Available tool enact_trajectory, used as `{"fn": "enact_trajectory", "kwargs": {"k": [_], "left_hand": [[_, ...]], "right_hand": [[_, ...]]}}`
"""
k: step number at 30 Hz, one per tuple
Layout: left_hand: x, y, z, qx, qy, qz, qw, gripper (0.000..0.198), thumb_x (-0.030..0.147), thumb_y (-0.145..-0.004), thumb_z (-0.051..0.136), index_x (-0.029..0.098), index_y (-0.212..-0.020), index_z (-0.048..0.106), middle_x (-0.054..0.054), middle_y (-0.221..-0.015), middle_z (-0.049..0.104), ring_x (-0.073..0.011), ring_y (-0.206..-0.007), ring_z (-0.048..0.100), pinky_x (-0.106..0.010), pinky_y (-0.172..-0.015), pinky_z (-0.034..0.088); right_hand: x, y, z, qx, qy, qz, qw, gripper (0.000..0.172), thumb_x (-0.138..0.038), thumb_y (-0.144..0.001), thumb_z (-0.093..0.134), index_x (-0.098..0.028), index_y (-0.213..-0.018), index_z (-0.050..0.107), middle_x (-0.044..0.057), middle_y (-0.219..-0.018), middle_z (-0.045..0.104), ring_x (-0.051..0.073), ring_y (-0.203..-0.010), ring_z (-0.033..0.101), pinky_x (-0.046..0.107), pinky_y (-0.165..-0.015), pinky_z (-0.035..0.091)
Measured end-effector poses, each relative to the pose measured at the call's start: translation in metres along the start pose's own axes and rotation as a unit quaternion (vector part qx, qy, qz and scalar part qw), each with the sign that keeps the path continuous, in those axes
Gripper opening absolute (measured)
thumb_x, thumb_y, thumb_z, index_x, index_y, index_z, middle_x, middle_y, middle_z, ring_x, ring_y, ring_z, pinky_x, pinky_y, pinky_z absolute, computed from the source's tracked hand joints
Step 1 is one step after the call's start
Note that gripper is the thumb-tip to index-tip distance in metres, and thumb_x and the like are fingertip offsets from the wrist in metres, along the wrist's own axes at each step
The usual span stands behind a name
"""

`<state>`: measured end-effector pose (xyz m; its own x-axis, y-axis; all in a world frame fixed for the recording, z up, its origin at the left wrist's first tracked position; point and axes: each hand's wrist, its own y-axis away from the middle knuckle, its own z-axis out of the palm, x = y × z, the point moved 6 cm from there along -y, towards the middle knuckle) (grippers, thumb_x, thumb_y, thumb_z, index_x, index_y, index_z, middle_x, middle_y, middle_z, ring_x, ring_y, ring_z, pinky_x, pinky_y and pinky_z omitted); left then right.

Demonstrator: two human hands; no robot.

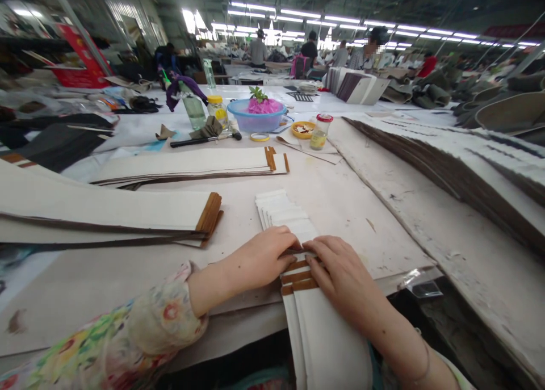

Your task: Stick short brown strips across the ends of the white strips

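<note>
Long white strips (pixel 327 322) with brown end bands hang over the table's front edge toward me, their ends staggered. Beyond them, a fanned row of white strip ends (pixel 287 211) lies on the table. Between the two, my left hand (pixel 266 256) pinches the left side of a strip's end, thumb below the fingers. My right hand (pixel 343 271) pinches the same end from the right, its fingertips almost touching the left ones. The pinched edge is partly hidden under the fingers. A stack of brown-ended white strips (pixel 170 208) lies left of my hands.
Another strip stack (pixel 191 163) lies farther back. Behind it are a blue basin (pixel 255 120), a brush (pixel 204 139), a red-lidded jar (pixel 320 133) and a yellow dish (pixel 303 130). Large layered sheets (pixel 460 163) cover the right side. People are at work in the background.
</note>
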<state>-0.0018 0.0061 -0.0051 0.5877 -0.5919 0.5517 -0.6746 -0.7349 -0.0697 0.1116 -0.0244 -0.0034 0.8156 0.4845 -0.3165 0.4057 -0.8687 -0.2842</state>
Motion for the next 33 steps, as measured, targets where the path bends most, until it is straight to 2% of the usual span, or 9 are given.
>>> {"fn": "enact_trajectory", "kwargs": {"k": [4,7,10,15,19,22,27,30,33], "left_hand": [[0.006,0.001,0.003,-0.013,-0.047,0.021,0.999,0.011,0.012,-0.082,0.045,0.014,-0.085,0.056,-0.004,-0.087,0.054,-0.0167,-0.087,0.049,-0.028,-0.079,0.041],[0.012,0.003,0.007,-0.029,-0.092,0.049,0.994,0.015,0.009,-0.083,0.041,0.014,-0.084,0.055,-0.006,-0.09,0.053,-0.0178,-0.088,0.048,-0.03,-0.081,0.04],[0.012,0.004,0.006,-0.03,-0.099,0.049,0.993,0.015,0.01,-0.083,0.041,0.014,-0.084,0.055,-0.006,-0.089,0.053,-0.0181,-0.086,0.048,-0.031,-0.079,0.041],[-0.001,0.01,-0.002,-0.013,0.036,0.034,0.999,0.014,0.014,-0.081,0.049,0.017,-0.093,0.057,-0.004,-0.095,0.053,-0.0156,-0.092,0.049,-0.027,-0.084,0.039],[-0.019,0.018,-0.003,0.021,0.1,-0.029,0.994,0.016,0.016,-0.077,0.054,0.015,-0.093,0.056,-0.003,-0.091,0.053,-0.0139,-0.083,0.05,-0.025,-0.076,0.042],[-0.021,0.022,0.0,0.036,0.104,-0.041,0.993,0.014,0.018,-0.077,0.055,0.015,-0.09,0.056,-0.003,-0.088,0.054,-0.0136,-0.08,0.05,-0.025,-0.073,0.042],[-0.015,0.023,-0.003,0.047,0.088,-0.004,0.995,0.012,0.017,-0.079,0.052,0.016,-0.09,0.056,-0.002,-0.091,0.055,-0.0146,-0.088,0.05,-0.026,-0.081,0.041],[-0.01,0.025,-0.005,0.043,0.049,0.014,0.998,0.011,0.018,-0.082,0.049,0.016,-0.09,0.057,-0.004,-0.093,0.056,-0.0155,-0.092,0.049,-0.027,-0.083,0.04],[-0.005,0.03,0.001,0.029,-0.028,0.036,0.999,0.02,0.019,-0.087,0.04,0.016,-0.098,0.056,-0.006,-0.093,0.056,-0.017,-0.09,0.049,-0.029,-0.081,0.041]], "right_hand": [[-0.007,-0.002,0.002,-0.012,0.021,-0.029,0.999,0.014,-0.013,-0.083,0.042,-0.017,-0.086,0.055,0.005,-0.082,0.056,0.019,-0.081,0.052,0.033,-0.075,0.042],[-0.013,-0.002,0.002,-0.004,0.077,-0.05,0.996,0.017,-0.014,-0.084,0.04,-0.017,-0.074,0.053,0.004,-0.071,0.053,0.019,-0.072,0.051,0.033,-0.068,0.041],[-0.017,-0.003,0.002,0.01,0.117,-0.059,0.991,0.02,-0.014,-0.083,0.039,-0.018,-0.067,0.05,0.004,-0.066,0.051,0.019,-0.067,0.049,0.031,-0.064,0.038],[-0.017,-0.003,0.002,0.01,0.139,-0.059,0.988,0.02,-0.018,-0.085,0.038,-0.019,-0.071,0.051,0.004,-0.068,0.051,0.018,-0.069,0.049,0.03,-0.065,0.036],[-0.016,-0.002,0.002,0.008,0.128,-0.045,0.991,0.018,-0.019,-0.086,0.039,-0.019,-0.073,0.051,0.004,-0.071,0.051,0.018,-0.071,0.049,0.03,-0.067,0.038],[-0.019,-0.004,0.004,-0.009,0.099,-0.052,0.994,0.017,-0.014,-0.085,0.038,-0.018,-0.078,0.052,0.005,-0.075,0.053,0.019,-0.075,0.051,0.032,-0.07,0.04],[-0.023,-0.008,0.007,-0.03,0.034,-0.068,0.997,0.016,-0.014,-0.085,0.039,-0.019,-0.087,0.054,0.006,-0.084,0.056,0.019,-0.082,0.052,0.033,-0.074,0.044],[-0.023,-0.007,0.008,-0.037,0.029,-0.07,0.996,0.016,-0.016,-0.086,0.04,-0.019,-0.084,0.056,0.005,-0.081,0.056,0.018,-0.08,0.052,0.032,-0.071,0.044],[-0.025,-0.007,0.009,-0.041,0.049,-0.08,0.995,0.018,-0.017,-0.087,0.04,-0.018,-0.079,0.056,0.005,-0.076,0.055,0.018,-0.076,0.051,0.031,-0.068,0.043]]}}
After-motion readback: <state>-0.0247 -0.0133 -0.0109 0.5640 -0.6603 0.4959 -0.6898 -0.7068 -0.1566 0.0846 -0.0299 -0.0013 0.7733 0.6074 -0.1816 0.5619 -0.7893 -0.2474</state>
